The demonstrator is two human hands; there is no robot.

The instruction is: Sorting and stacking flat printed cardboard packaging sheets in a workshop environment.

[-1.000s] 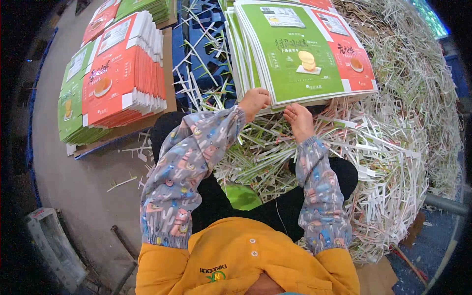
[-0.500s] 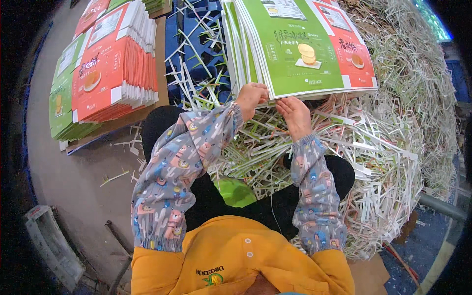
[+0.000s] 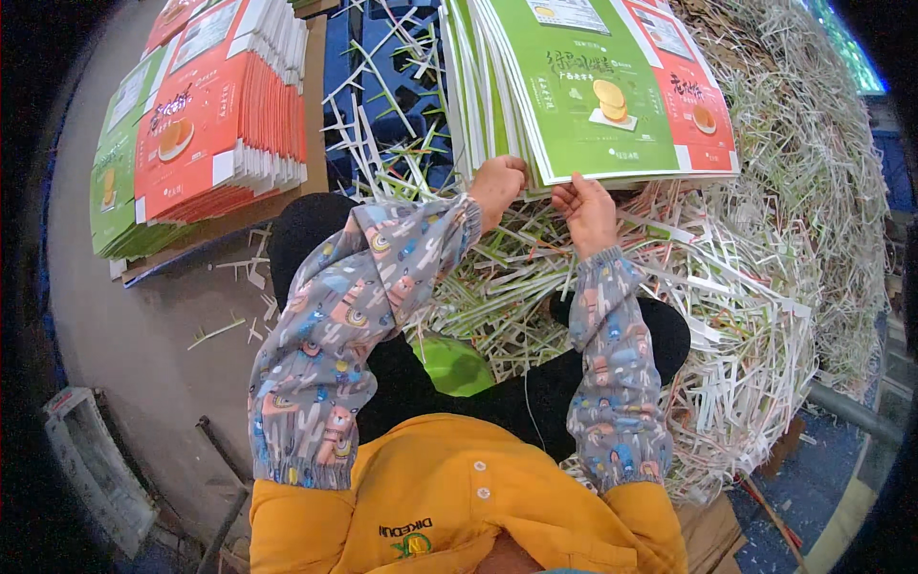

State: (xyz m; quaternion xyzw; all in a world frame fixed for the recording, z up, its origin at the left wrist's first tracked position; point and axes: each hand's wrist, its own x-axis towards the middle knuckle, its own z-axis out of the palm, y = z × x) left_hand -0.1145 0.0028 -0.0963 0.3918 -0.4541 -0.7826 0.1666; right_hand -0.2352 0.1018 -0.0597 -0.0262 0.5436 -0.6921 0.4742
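A stack of green and red printed cardboard sheets (image 3: 612,105) lies in front of me, its layers fanned along the left side. My left hand (image 3: 498,189) is closed at the near left corner, fingers bent around the sheet edges. Just to its right, my right hand (image 3: 586,212) has its curled fingers on the near edge of the top sheets; its thumb is partly hidden. Beneath both hands spreads a heap of shredded paper strips (image 3: 727,373), white with bits of green and red.
At the left stands another stack of green and red printed sheets (image 3: 206,134) on a pallet. A blue plastic pallet (image 3: 382,91) scattered with strips lies between the stacks. Between my legs is a green object (image 3: 454,365). A grey metal piece (image 3: 100,474) rests at the lower left.
The fingers of my right hand have curled further onto the near edge of the sheets. My left hand stays at the corner, slightly shifted to the right with the stack in view.
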